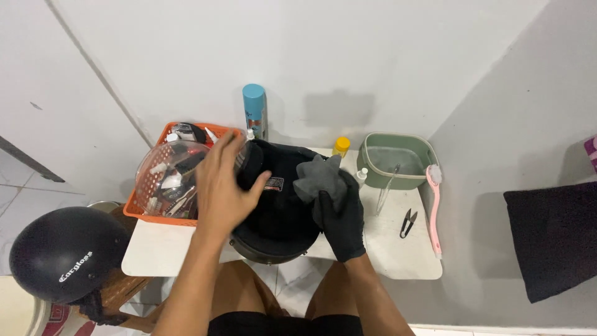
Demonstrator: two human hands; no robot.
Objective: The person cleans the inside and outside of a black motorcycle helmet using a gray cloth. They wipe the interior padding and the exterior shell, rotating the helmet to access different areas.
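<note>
A black helmet (277, 214) rests on a small white table (385, 255), its clear visor (165, 171) swung out to the left. My bare left hand (221, 183) lies flat on the helmet's left side, by the visor hinge. Wearing a black glove, my right hand (339, 218) presses a grey cloth (318, 176) against the helmet's upper right surface.
An orange basket (140, 208) of small tools sits behind the visor. At the back stand a blue-capped spray can (254, 111), a yellow-capped bottle (341, 146) and a green tub (397, 160). A pink brush (434, 208) and small black snips (407, 223) lie right. Another black helmet (65, 252) sits lower left.
</note>
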